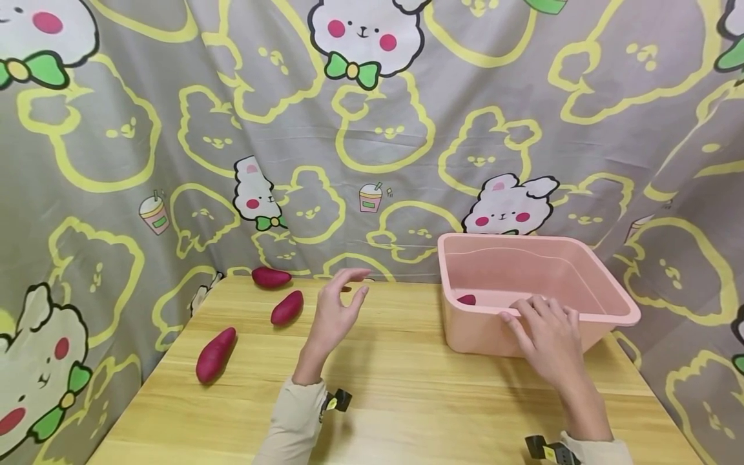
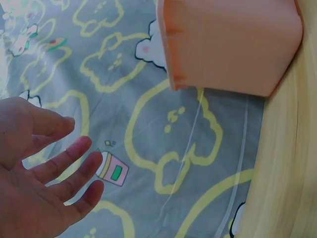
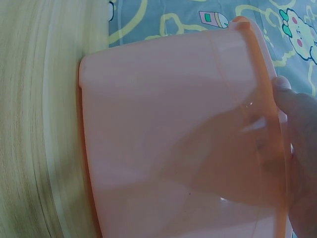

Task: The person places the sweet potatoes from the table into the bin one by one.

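The right hand (image 1: 549, 339) grips the upright pink tub (image 1: 473, 332), long axis running left to right (the left hand (image 1: 337, 313) curves loosely, fingers parted).

The right hand (image 1: 549, 339) grips the pink bin (image 1: 473, 330), the left hand (image 1: 337, 312) hovering near three crimson sweet potatoes (image 1: 287, 308).

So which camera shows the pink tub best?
The head view: it alone shows the pink tub inside and out, though the right hand covers part of its rim. The left wrist view shows only its outside, cropped at the top; the right wrist view, an outer wall close up, also cropped.
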{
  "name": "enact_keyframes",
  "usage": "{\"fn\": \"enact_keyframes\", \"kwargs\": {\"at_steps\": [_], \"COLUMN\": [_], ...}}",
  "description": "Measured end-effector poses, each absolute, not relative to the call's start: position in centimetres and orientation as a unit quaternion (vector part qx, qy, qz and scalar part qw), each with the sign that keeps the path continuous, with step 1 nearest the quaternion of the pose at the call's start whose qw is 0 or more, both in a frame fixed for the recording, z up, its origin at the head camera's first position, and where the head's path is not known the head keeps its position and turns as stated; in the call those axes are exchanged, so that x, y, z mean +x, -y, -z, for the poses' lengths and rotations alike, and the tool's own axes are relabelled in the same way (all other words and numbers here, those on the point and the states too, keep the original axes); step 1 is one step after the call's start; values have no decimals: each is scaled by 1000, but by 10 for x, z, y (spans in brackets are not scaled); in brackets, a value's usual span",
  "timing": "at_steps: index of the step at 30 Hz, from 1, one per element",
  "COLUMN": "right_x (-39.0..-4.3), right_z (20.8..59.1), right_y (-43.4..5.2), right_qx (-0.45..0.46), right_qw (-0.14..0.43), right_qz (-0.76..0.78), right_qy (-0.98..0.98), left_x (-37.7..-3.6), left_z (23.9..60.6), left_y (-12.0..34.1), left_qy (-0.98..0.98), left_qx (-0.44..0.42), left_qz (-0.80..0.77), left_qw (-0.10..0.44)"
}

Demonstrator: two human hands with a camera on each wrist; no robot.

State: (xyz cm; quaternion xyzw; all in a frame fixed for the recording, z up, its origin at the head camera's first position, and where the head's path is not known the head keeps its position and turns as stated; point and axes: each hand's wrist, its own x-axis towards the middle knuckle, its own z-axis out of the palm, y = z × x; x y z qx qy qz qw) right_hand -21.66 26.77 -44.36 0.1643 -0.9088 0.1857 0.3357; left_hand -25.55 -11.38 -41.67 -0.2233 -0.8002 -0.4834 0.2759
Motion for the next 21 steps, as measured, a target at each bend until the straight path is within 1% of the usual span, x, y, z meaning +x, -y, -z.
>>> {"fn": "enact_keyframes", "kwargs": {"at_steps": [14,21], "right_x": [-218,-218], "right_z": [445,445], "right_y": [-269,-269], "right_qx": [162,163], "right_qw": [333,331], "right_qz": [-189,-191], "right_qy": [909,910], "left_x": [-264,-267], "left_z": [422,425], "left_y": [133,142], "left_qy": [808,816], "left_qx": [-192,-176], "left_qz": [476,457], "left_qw": [289,306]}}
